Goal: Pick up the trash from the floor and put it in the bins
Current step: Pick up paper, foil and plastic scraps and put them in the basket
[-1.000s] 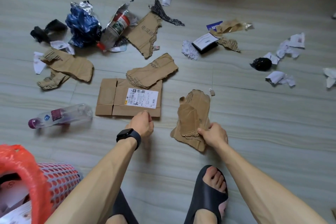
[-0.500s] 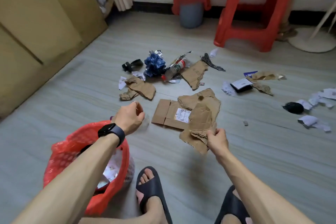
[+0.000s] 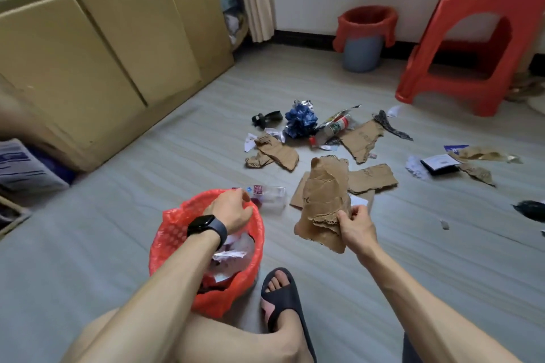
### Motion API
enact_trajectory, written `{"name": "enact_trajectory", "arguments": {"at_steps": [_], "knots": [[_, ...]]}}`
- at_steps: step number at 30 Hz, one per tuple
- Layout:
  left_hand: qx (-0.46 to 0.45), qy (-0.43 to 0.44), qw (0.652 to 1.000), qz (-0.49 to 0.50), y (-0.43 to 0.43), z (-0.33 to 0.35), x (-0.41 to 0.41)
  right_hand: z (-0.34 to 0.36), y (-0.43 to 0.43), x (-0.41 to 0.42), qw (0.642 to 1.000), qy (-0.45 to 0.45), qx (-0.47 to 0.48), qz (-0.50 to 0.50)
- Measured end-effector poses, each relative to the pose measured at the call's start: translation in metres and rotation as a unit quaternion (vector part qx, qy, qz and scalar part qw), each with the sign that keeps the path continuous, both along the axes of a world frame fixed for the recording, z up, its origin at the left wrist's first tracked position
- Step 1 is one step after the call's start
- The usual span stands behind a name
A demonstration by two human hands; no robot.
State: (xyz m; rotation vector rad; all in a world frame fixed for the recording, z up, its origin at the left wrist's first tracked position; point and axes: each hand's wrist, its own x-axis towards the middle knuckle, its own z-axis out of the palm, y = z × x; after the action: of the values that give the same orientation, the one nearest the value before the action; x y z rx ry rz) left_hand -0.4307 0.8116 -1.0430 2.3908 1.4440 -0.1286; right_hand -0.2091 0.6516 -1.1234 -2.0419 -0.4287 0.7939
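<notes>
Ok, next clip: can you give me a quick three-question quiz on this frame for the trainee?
1. True or false: the right hand holds torn cardboard clear of the floor.
2. Where does the clear bottle lie relative to the near bin? A) inside it; B) on the floor just beyond it; C) in the right hand.
3. How many red-lined bins are in view?

Key: 1 true. 2 B. 3 two: the near bin and the far bin by the wall.
</notes>
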Motion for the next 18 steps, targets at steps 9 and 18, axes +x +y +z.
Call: {"name": "enact_trajectory", "arguments": {"at_steps": [9, 18], "knots": [[-0.086, -0.030, 0.978, -0.188, -0.090, -0.043, 0.197, -0.033, -0.115, 0.101, 0.975, -0.027, -0.131, -0.177], [-0.166, 0.049, 0.929, -0.326, -0.164, -0.147, 0.346, -0.108, -0.224, 0.195, 0.916, 0.017, -0.231, -0.327]]}}
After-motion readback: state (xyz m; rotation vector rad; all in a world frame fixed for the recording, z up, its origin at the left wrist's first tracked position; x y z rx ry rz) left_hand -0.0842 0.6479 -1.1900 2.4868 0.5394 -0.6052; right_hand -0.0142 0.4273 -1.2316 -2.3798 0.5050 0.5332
